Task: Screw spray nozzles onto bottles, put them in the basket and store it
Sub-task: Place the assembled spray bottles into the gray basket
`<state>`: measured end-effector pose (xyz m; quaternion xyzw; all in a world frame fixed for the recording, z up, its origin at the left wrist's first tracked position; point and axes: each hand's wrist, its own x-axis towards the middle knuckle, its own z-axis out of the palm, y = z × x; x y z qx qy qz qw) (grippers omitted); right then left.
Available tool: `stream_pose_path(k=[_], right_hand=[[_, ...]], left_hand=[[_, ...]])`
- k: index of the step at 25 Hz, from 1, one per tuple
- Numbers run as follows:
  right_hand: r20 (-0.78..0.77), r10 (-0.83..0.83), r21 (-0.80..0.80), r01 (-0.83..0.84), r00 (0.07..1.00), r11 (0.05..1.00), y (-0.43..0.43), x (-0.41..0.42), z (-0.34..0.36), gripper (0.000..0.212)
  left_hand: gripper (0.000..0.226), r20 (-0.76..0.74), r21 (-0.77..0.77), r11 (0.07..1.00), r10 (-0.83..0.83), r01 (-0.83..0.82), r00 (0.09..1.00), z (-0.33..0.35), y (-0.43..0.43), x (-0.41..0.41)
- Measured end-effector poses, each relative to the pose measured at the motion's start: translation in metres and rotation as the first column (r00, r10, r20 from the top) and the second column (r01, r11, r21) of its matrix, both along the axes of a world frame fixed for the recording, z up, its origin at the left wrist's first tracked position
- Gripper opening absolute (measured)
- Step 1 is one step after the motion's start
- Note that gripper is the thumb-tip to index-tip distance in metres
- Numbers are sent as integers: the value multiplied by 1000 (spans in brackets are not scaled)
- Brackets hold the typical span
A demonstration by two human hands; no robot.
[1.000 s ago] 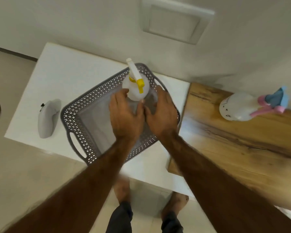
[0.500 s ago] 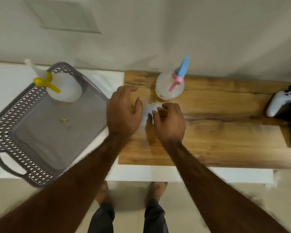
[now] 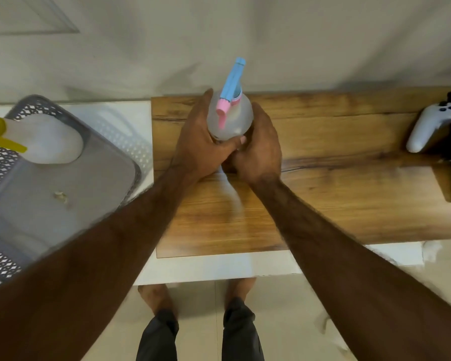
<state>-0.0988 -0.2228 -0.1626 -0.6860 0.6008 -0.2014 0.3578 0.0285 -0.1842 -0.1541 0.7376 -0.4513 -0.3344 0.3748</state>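
The left hand (image 3: 198, 142) and the right hand (image 3: 261, 149) both wrap their fingers around the clear bottle (image 3: 232, 121) with the pink and blue nozzle (image 3: 231, 89), at the back middle of the wooden board (image 3: 323, 191). Left of the board, the grey basket (image 3: 71, 217) contains the yellow-nozzle bottle (image 3: 47, 144). A white controller (image 3: 427, 126) lies at the board's right end.

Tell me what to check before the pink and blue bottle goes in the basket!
1. Grip: left hand and right hand both wrap the pink-and-blue spray bottle: ok.
2. Nozzle sits on the bottle: ok.
3. Nozzle screwed tight: cannot tell.
4. Bottle upright: ok.
5. Room in the gray basket beside the yellow-nozzle bottle: ok.
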Motion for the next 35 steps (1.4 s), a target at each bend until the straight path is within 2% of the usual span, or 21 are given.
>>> stream_pose_path(k=[2, 4, 8, 14, 16, 19, 21, 26, 28, 35], right_hand=[[26, -4, -4, 4, 1000, 1000, -3, 7, 3, 73], [18, -4, -5, 4, 1000, 1000, -4, 11, 6, 72], [20, 48, -39, -47, 999, 998, 3, 11, 13, 70], [122, 214, -43, -210, 969, 977, 33, 39, 50, 73], [113, 289, -62, -284, 951, 957, 45, 56, 63, 73], [77, 411, -82, -405, 909, 911, 64, 89, 77, 68], [82, 491, -68, -487, 867, 871, 79, 111, 84, 70], [69, 629, -24, -629, 774, 777, 123, 155, 80, 82], [63, 667, -34, -666, 742, 745, 137, 167, 68, 80], [-25, 665, 19, -665, 746, 747, 140, 182, 13, 83]], left_hand=[[88, 5, 7, 999, 44, -44, 999, -2, -3, 1], [88, 37, 21, 997, 69, -70, 997, 0, -3, 3], [74, 39, -16, 997, 70, -69, 997, 15, 9, 5], [76, 25, -85, 975, 206, -203, 978, 45, 59, 27], [80, 81, -59, 964, 263, -259, 961, 56, 78, 40], [99, 207, -2, 947, 314, -320, 927, 72, 107, 66], [102, 240, 9, 917, 386, -399, 891, 82, 127, 84], [87, 179, 15, 812, 572, -583, 801, 77, 179, 112], [84, 150, 51, 767, 628, -640, 764, 66, 193, 119], [63, 95, 188, 685, 701, -704, 707, 22, 186, 128]])
